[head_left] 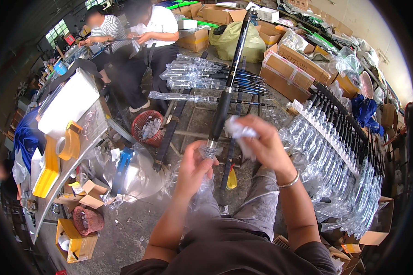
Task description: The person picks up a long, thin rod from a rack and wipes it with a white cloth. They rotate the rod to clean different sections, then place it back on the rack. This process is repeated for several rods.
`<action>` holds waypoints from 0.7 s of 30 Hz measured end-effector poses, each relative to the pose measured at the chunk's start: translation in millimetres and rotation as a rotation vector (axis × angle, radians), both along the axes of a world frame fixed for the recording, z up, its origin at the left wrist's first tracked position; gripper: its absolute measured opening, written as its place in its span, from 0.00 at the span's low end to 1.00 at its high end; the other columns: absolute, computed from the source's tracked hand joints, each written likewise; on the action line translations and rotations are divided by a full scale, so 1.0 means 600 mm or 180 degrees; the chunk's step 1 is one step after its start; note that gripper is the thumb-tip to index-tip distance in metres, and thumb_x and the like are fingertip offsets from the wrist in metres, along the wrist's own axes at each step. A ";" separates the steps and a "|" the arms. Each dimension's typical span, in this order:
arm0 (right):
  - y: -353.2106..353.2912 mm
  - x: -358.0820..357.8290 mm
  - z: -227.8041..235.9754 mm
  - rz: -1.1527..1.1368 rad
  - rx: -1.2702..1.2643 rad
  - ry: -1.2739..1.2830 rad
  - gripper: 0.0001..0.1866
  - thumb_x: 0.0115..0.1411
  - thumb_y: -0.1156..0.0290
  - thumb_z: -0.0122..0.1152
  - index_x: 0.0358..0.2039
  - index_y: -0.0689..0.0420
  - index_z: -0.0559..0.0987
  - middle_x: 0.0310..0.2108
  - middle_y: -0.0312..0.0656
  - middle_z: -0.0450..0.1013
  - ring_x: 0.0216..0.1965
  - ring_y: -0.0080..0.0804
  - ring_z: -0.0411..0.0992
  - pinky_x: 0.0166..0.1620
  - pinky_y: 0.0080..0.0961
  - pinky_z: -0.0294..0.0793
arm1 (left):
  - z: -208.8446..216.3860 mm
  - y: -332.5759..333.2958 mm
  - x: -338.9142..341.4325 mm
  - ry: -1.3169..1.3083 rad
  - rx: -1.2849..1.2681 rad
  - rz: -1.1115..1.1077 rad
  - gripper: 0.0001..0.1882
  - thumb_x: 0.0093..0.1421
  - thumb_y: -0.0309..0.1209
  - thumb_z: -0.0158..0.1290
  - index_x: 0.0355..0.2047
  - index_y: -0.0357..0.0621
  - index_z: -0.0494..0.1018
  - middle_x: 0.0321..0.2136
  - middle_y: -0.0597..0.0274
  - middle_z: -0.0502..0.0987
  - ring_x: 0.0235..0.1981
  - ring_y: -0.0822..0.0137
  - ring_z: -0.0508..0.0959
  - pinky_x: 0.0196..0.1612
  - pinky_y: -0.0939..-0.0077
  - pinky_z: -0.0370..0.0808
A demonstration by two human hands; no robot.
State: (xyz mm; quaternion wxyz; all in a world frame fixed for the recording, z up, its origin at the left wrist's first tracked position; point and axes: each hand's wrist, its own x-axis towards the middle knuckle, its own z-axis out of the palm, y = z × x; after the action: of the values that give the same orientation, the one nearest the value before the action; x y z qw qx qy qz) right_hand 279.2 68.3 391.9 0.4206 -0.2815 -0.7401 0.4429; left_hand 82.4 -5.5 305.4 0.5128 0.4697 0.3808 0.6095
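Note:
A black telescopic fishing rod (223, 106) stands slanted in front of me, its tip end pointing away. My left hand (195, 166) is closed round its lower end, just below a silver metal section, where clear plastic wrap (210, 151) bunches up. Beside the grip, my right hand (265, 141) pinches a crumpled white cloth or tissue (241, 130), blurred by motion. A gap seems to show between cloth and rod. Beyond the rod, several plastic-sleeved fishing rods (192, 75) lie across a metal rack (181, 110).
Many sleeved rods (326, 142) lean in a row at right. Left are a table (73, 160) with tape rolls (69, 143), a red basket (147, 128) and a carton (76, 243). Two seated people (158, 32) work at far left. Cardboard boxes (289, 68) line the back.

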 end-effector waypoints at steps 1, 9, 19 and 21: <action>0.019 0.003 0.004 -0.0351 0.0679 -0.0065 0.19 0.52 0.86 0.53 0.46 0.60 0.76 0.35 0.43 0.72 0.34 0.35 0.73 0.39 0.27 0.72 | -0.001 0.001 0.004 -0.0066 0.0024 -0.0045 0.22 0.63 0.31 0.52 0.54 0.35 0.61 0.31 0.53 0.76 0.19 0.74 0.70 0.21 0.84 0.67; 0.044 -0.043 -0.016 -0.1048 0.2407 -0.0487 0.23 0.44 0.85 0.59 0.43 0.53 0.78 0.26 0.42 0.65 0.23 0.43 0.70 0.26 0.34 0.71 | 0.006 -0.001 0.001 -0.0685 -0.0211 -0.0716 0.21 0.66 0.40 0.47 0.50 0.35 0.63 0.28 0.54 0.73 0.15 0.74 0.68 0.17 0.83 0.65; 0.056 -0.011 -0.009 -0.0403 0.1573 0.0157 0.22 0.47 0.88 0.56 0.44 0.57 0.78 0.30 0.42 0.67 0.32 0.36 0.68 0.36 0.25 0.69 | -0.031 0.009 -0.012 -0.1825 -0.0563 -0.1967 0.28 0.65 0.51 0.45 0.50 0.37 0.63 0.22 0.64 0.66 0.12 0.76 0.61 0.14 0.79 0.60; 0.071 -0.011 0.005 -0.0616 0.1644 0.0074 0.23 0.46 0.89 0.54 0.44 0.58 0.77 0.29 0.43 0.66 0.31 0.38 0.68 0.35 0.27 0.69 | -0.022 0.009 -0.001 -0.1821 -0.0628 -0.2108 0.28 0.64 0.51 0.46 0.49 0.37 0.64 0.22 0.64 0.66 0.12 0.75 0.61 0.14 0.79 0.60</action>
State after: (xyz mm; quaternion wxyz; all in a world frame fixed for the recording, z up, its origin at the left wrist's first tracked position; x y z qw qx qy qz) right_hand 272.4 110.7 394.7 0.5273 -0.2292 -0.7933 0.2004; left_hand 81.9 -0.3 292.1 0.8072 0.3277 0.1090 0.4787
